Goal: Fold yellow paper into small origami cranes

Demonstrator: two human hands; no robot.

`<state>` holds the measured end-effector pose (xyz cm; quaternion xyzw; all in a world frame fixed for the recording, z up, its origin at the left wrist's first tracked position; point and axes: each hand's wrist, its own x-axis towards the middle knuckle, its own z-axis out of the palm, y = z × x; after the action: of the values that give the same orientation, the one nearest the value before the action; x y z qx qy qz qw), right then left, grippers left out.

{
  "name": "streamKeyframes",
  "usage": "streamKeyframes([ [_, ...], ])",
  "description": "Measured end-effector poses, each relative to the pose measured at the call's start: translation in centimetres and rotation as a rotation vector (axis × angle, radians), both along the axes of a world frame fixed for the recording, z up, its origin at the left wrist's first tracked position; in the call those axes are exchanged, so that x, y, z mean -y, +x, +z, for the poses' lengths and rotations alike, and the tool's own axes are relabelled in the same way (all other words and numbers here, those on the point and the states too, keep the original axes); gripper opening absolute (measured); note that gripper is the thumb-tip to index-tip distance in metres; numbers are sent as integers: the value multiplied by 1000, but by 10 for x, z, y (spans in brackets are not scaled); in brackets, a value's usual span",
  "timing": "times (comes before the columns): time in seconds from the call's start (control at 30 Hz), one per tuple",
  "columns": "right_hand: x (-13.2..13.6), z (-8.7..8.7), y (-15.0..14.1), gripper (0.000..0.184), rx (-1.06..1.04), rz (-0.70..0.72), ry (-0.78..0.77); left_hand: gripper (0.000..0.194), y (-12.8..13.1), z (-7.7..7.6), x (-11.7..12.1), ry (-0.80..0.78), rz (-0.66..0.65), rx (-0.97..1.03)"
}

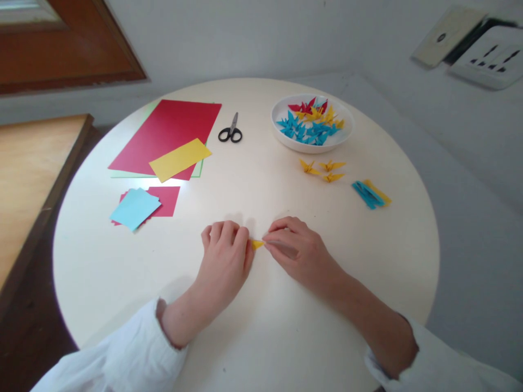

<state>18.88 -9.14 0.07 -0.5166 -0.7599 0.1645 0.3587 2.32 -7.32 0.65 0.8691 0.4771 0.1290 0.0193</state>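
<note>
A small piece of folded yellow paper (257, 244) lies low over the white round table, between my two hands. My left hand (226, 250) has its fingers curled and closed on the paper's left part, which they hide. From the other side, my right hand (298, 247) pinches at the paper's pointed right tip with thumb and forefinger. Beyond my right hand sit three yellow origami cranes (329, 166). Folded strips of blue paper (368, 194) and yellow paper (379, 192) are stacked farther right.
A white dish (281, 140) holds red, yellow and blue cranes (312, 130). Black-handled scissors (232, 130) lie at the back. To the left are red sheets (171, 128), a yellow rectangle (180, 159) and light-blue squares (136, 208). A wall socket (490, 57) is at upper right.
</note>
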Motion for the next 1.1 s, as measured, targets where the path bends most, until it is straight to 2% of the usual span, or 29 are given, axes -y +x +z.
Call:
streamKeyframes([
  [0.27, 0, 1, 0, 14, 67, 45, 27, 12, 0, 0, 0, 1, -6, -8],
  [0.6, -1, 3, 3, 18, 77, 84, -11, 14, 1, 1, 0, -20, 3, 11],
  [0.8, -1, 5, 6, 16, -37, 47, -6, 13, 0, 0, 0, -12, 5, 2],
  [1.1, 0, 6, 5, 18, 102, 118, -1, 12, 0, 2, 0, -5, 2, -23],
])
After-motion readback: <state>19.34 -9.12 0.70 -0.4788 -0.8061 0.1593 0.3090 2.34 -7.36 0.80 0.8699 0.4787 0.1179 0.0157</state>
